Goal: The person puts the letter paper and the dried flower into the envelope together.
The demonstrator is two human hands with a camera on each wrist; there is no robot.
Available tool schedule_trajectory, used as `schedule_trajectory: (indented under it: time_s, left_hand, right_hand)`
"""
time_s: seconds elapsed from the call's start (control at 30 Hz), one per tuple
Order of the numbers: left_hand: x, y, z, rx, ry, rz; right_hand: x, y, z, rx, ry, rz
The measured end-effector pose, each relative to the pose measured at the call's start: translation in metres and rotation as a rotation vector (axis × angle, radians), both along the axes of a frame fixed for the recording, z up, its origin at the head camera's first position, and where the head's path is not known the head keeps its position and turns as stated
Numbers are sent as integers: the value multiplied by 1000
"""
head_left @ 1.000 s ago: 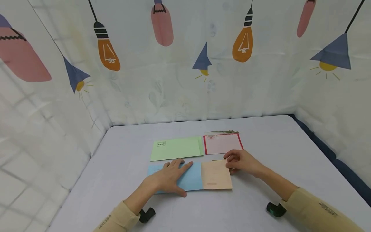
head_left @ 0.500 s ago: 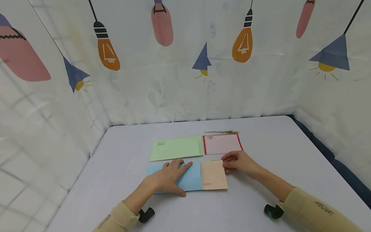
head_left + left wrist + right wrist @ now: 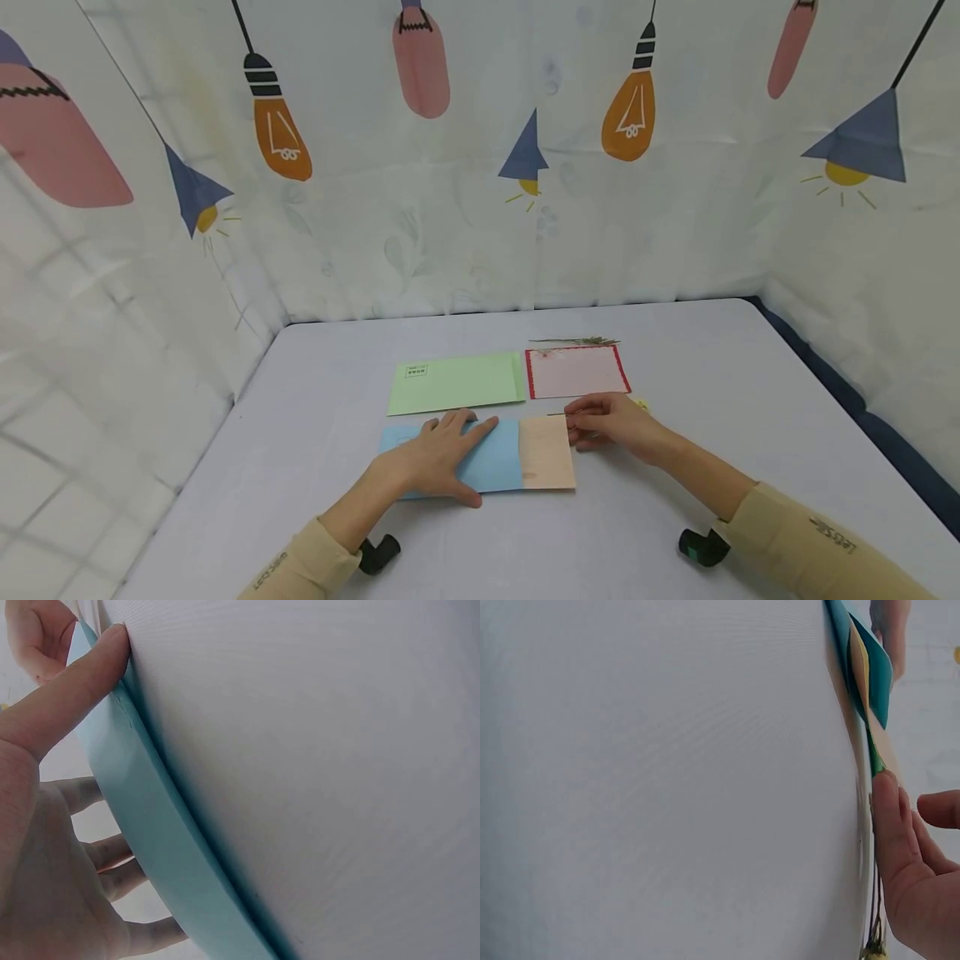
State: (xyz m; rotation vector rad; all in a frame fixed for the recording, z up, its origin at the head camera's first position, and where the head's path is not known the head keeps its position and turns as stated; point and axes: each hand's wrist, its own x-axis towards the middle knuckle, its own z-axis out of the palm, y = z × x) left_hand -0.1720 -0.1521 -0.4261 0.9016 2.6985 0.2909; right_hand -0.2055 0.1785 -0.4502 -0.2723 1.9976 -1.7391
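In the head view, a blue envelope (image 3: 491, 458) lies near the middle of the table. My left hand (image 3: 438, 458) rests on it with fingers spread, its thumb along the front edge. The left wrist view shows the thumb (image 3: 90, 671) over the blue edge. A peach card (image 3: 543, 454) sits partly inside the envelope's right end. My right hand (image 3: 611, 425) pinches the card's outer right edge at its far corner. In the right wrist view, the card (image 3: 881, 739) bows out of the envelope's gaping mouth, with a fingertip right against its end.
Behind lie a light green envelope (image 3: 457, 385) and a pink card with a red border (image 3: 577, 372). A dried sprig (image 3: 592, 341) lies beyond the pink card. A small yellow flower (image 3: 641, 403) shows just behind my right hand. Patterned cloth (image 3: 465, 233) hangs beyond the table.
My right hand has moved left with the peach card, which has slid further into the blue envelope. The yellow flower has come into view behind it. My left hand stays put.
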Motion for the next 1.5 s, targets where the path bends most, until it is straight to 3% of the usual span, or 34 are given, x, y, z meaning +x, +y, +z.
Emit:
schedule_trajectory:
  time_s: [0.93,1.5]
  left_hand:
    - [-1,1,-1,-7,-19,5]
    - [-1,2,3,-3,-42,19]
  right_hand:
    - [6,-20,-6,-125,-84,24]
    - [5,-34,-10,-169,-72,35]
